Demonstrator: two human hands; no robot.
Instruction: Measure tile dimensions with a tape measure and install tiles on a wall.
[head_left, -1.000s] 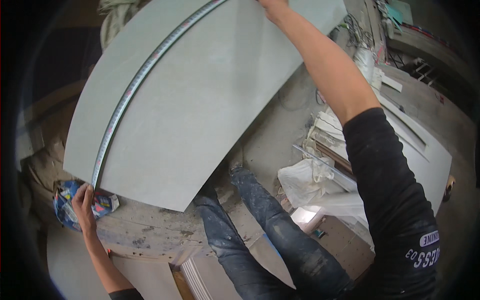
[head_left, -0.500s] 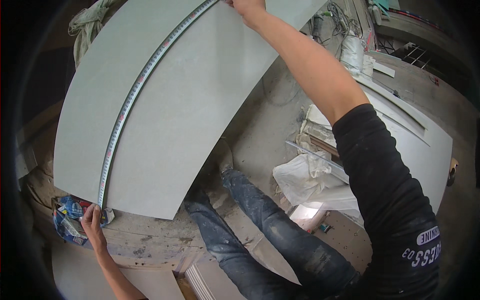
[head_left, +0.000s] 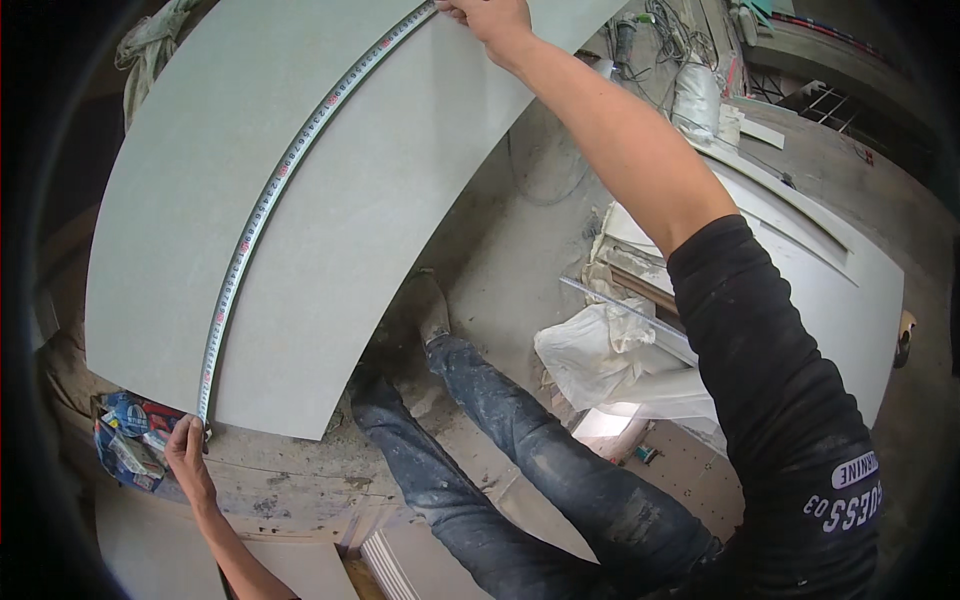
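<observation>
A long steel tape measure (head_left: 245,246) lies stretched across a large pale grey-green board (head_left: 350,230); it looks curved in the wide view. At the board's near edge, my left hand (head_left: 187,455) pinches the tape's end between thumb and fingers, and a small dark end piece shows beside them. My right hand (head_left: 500,28), arm stretched out, grips the tape toward the far side. Its fingertips are partly cut off by the upper edge of the picture, and the tape's case cannot be seen.
Blue printed packaging (head_left: 128,440) sits by the board's near left corner. My legs (head_left: 540,450) stand right of the board on a dusty floor. Farther right are crumpled white sheeting (head_left: 590,350), a white panel (head_left: 850,310), and cables (head_left: 675,45) near a white sack (head_left: 697,100).
The board and floor appear shifted slightly left in the picture. Both hands keep their hold on the tape, and a small dark piece now shows beside my left fingertips.
</observation>
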